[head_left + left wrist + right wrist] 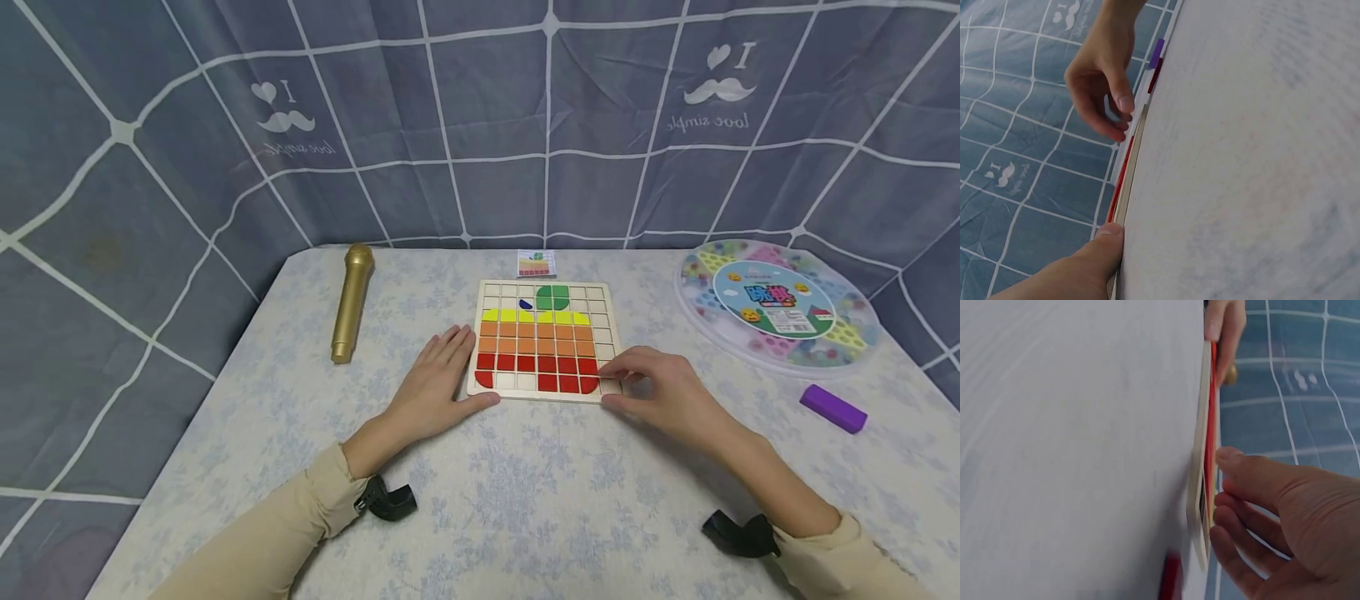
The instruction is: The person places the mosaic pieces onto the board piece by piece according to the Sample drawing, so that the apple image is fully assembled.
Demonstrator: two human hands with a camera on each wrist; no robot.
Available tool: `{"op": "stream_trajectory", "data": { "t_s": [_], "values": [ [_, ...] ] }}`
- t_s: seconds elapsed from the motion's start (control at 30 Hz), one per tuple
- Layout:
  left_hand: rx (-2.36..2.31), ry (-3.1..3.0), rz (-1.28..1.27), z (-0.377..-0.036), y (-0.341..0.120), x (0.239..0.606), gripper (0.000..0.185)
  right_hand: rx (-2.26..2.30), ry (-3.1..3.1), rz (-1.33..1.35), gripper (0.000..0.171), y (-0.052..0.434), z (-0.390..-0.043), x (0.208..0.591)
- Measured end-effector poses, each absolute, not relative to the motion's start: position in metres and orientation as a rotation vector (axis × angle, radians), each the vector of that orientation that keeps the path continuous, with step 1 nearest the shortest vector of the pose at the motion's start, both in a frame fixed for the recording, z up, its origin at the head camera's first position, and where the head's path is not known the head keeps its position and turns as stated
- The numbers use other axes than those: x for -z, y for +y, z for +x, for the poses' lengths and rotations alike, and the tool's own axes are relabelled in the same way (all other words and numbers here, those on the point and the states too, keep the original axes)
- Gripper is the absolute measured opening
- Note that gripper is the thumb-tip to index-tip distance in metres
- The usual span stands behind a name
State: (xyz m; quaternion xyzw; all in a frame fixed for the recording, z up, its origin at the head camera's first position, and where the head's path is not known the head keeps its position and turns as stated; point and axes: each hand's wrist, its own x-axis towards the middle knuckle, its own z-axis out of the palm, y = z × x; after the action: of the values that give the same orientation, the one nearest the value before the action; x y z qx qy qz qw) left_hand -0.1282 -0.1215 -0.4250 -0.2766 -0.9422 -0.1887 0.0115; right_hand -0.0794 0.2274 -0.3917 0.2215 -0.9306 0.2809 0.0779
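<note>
A square wooden grid board (607, 333) lies flat on the table, filled with rows of coloured pieces: red, orange and yellow, with green pieces (552, 297) and a small dark blue piece (526, 305) above. In the bottom red row, bare cells (515, 381) lie between the left rounded piece and the other red pieces. My left hand (431, 383) lies flat along the board's left side, thumb at its near corner. My right hand (667, 396) hovers at the near right corner, fingers loosely bent around a rounded red piece (589, 385); nothing shows pinched between thumb and fingers.
A small pattern card (536, 263) lies behind the board. A gold microphone-shaped object (352, 304) is at the left, a round clear case (776, 308) at the right. Near it lies a purple block (833, 408). A dark red block (1171, 575) lies beyond the right hand.
</note>
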Motion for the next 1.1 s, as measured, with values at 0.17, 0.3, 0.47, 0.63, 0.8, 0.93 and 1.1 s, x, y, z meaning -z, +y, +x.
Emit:
{"op": "stream_trajectory", "data": {
  "t_s": [0.17,0.3,0.47,0.63,0.8,0.93,1.1],
  "values": [
    [0.583,-2.941,-0.860,-0.128,-0.122,0.426,0.105,-0.799,-2.836,0.603,0.029,0.259,-0.069,0.388],
    [0.589,-2.942,-0.859,-0.128,-0.122,0.426,0.104,-0.762,-2.854,0.577,0.031,0.281,-0.061,0.390],
    [0.596,-2.949,-0.857,-0.127,-0.121,0.425,0.104,-0.740,-2.880,0.565,0.035,0.301,-0.054,0.393],
    [0.599,-2.950,-0.855,-0.127,-0.121,0.425,0.104,-0.750,-2.885,0.596,0.036,0.311,-0.052,0.393],
    [0.584,-2.951,-0.859,-0.128,-0.121,0.426,0.104,-0.729,-2.879,0.612,0.038,0.315,-0.052,0.394],
    [0.583,-2.947,-0.859,-0.128,-0.121,0.426,0.105,-0.690,-2.844,0.645,0.038,0.315,-0.054,0.398],
    [0.580,-2.950,-0.854,-0.127,-0.121,0.425,0.105,-0.645,-2.816,0.658,0.036,0.313,-0.059,0.400]
  ]
}}
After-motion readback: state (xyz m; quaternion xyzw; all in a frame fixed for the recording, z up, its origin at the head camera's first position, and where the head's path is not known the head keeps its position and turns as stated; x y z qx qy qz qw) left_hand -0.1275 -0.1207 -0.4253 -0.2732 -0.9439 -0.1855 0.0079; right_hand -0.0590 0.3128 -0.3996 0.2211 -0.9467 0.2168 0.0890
